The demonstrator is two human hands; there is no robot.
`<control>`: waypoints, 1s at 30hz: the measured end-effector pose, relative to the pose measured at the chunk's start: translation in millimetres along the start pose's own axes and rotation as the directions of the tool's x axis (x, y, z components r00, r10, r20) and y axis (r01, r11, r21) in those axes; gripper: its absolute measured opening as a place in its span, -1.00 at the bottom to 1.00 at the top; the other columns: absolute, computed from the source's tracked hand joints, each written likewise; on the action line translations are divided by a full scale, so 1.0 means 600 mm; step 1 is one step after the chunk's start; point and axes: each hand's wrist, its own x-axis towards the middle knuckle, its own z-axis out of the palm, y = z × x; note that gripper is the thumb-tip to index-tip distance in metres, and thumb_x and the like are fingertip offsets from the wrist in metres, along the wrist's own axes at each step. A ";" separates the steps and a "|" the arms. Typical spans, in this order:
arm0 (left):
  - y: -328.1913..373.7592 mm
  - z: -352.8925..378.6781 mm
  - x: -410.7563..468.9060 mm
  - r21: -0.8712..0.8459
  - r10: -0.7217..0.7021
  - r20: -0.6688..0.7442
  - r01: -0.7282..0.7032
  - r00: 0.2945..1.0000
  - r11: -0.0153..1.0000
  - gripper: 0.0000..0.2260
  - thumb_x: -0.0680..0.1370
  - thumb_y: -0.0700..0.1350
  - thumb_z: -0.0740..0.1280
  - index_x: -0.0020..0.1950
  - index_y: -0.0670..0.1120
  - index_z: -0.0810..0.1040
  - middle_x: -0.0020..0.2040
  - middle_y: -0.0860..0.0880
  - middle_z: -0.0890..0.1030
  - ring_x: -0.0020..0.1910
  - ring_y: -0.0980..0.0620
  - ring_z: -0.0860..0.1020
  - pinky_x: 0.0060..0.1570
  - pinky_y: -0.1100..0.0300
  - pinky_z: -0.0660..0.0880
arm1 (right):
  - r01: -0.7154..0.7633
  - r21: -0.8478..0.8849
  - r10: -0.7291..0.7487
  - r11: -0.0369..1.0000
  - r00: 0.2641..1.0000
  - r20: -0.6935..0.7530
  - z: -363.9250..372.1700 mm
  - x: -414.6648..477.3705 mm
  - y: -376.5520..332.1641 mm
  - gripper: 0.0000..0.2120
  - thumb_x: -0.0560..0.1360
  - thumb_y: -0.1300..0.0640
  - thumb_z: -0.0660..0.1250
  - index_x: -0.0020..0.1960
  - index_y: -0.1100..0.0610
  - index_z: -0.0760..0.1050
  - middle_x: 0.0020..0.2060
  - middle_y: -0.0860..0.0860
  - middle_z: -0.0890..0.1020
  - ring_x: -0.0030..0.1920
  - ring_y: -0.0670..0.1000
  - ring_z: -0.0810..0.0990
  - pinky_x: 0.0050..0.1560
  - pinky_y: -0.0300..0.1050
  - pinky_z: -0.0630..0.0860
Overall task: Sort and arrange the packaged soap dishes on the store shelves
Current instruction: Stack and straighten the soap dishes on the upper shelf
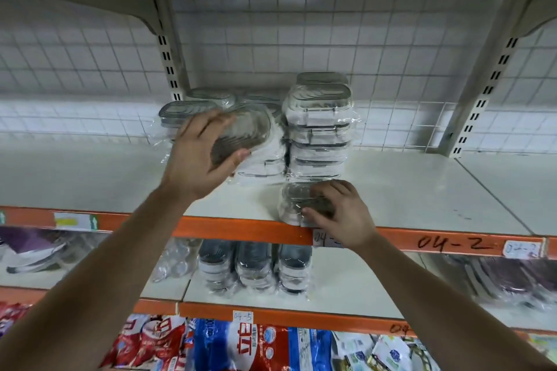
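Soft, even, cool light fills the bay. Clear wrap on the tall stack of packaged soap dishes (319, 126) glints white. Left of the stack, the left hand (196, 153) and its gripped dish (244, 129) smear with motion; just below, the right hand (340, 214) and front dish (294, 199) look soft. Far from the stack, uprights (482, 93) lean and shelf edges (241, 230) bow.
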 end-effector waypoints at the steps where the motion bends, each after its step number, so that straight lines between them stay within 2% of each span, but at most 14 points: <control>1: -0.011 -0.004 0.013 -0.012 -0.006 -0.004 0.006 1.000 1.000 -0.38 0.51 0.26 0.24 0.39 -0.15 0.49 0.33 -0.18 0.45 0.31 -0.15 0.42 0.29 0.06 0.34 | 0.013 0.000 -0.013 1.000 1.000 0.007 0.007 0.005 -0.008 -0.44 0.46 -0.37 0.21 0.19 0.03 0.57 0.12 -0.07 0.60 0.22 0.10 0.48 0.19 0.08 0.51; 5: -0.041 -0.006 0.073 -0.012 -0.026 0.009 0.026 1.000 1.000 -0.37 0.49 0.28 0.26 0.38 -0.15 0.51 0.27 -0.20 0.45 0.26 -0.15 0.45 0.26 0.14 0.33 | 0.059 -0.002 -0.059 0.998 0.997 0.059 0.023 0.025 -0.035 -0.41 0.47 -0.36 0.18 0.20 0.06 0.57 0.17 -0.02 0.59 0.27 0.10 0.47 0.23 0.05 0.50; 7: -0.050 -0.001 0.107 -0.007 -0.033 0.024 0.033 0.999 0.999 -0.35 0.49 0.29 0.25 0.39 -0.14 0.50 0.27 -0.20 0.45 0.26 -0.16 0.44 0.29 0.11 0.34 | 0.080 -0.005 -0.079 0.997 0.994 0.069 0.029 0.031 -0.043 -0.43 0.48 -0.35 0.18 0.21 0.05 0.56 0.18 -0.03 0.57 0.29 0.10 0.44 0.22 0.06 0.50; 9: -0.059 0.007 0.143 -0.011 -0.043 0.056 0.043 0.998 0.999 -0.32 0.48 0.32 0.24 0.42 -0.13 0.47 0.27 -0.20 0.43 0.27 -0.16 0.44 0.32 0.08 0.35 | 0.105 0.008 -0.105 0.994 0.994 0.028 0.036 0.031 -0.042 -0.49 0.49 -0.30 0.22 0.20 0.05 0.57 0.18 -0.03 0.58 0.28 0.10 0.44 0.22 0.03 0.49; 12: -0.069 0.025 0.193 -0.033 -0.068 0.083 0.070 0.994 0.997 -0.35 0.50 0.28 0.30 0.43 -0.13 0.46 0.26 -0.23 0.45 0.25 -0.19 0.45 0.27 0.09 0.37 | 0.144 -0.008 -0.144 0.990 0.988 -0.050 0.048 0.026 -0.033 -0.57 0.50 -0.22 0.27 0.18 0.07 0.57 0.17 0.00 0.59 0.27 0.13 0.46 0.26 0.03 0.47; 18: -0.091 0.075 0.266 -0.019 -0.073 0.211 0.079 0.975 0.997 -0.44 0.50 0.22 0.39 0.35 -0.12 0.52 0.22 -0.17 0.55 0.21 -0.15 0.50 0.13 0.17 0.37 | 0.173 -0.007 -0.173 0.985 0.981 -0.084 0.056 0.026 -0.025 -0.58 0.51 -0.20 0.30 0.19 0.08 0.57 0.18 0.01 0.59 0.29 0.14 0.47 0.32 0.04 0.43; 25: -0.107 0.116 0.297 -0.150 -0.115 0.328 0.172 0.938 0.974 -0.50 0.52 0.10 0.44 0.38 -0.09 0.51 0.29 -0.11 0.49 0.29 -0.08 0.46 0.23 0.22 0.34 | 0.191 -0.023 -0.192 0.981 0.977 -0.096 0.057 0.025 -0.026 -0.58 0.51 -0.19 0.29 0.19 0.08 0.55 0.18 0.03 0.59 0.27 0.14 0.46 0.32 -0.02 0.41; 28: -0.115 0.118 0.315 -0.052 -0.071 0.379 0.098 0.923 0.994 -0.49 0.54 0.18 0.37 0.42 -0.02 0.49 0.36 -0.09 0.50 0.35 -0.10 0.43 0.31 0.17 0.33 | 0.195 -0.029 -0.197 0.980 0.976 -0.092 0.055 0.026 -0.026 -0.58 0.51 -0.19 0.30 0.19 0.09 0.56 0.17 0.03 0.59 0.25 0.14 0.47 0.32 -0.01 0.42; 30: -0.114 0.119 0.321 0.054 -0.056 0.393 0.038 0.918 0.998 -0.48 0.54 0.23 0.34 0.44 0.04 0.46 0.40 -0.07 0.49 0.38 -0.13 0.41 0.39 0.00 0.34 | 0.200 -0.030 -0.202 0.979 0.975 -0.091 0.055 0.026 -0.027 -0.59 0.51 -0.18 0.30 0.19 0.09 0.56 0.16 0.03 0.59 0.24 0.15 0.48 0.30 0.00 0.43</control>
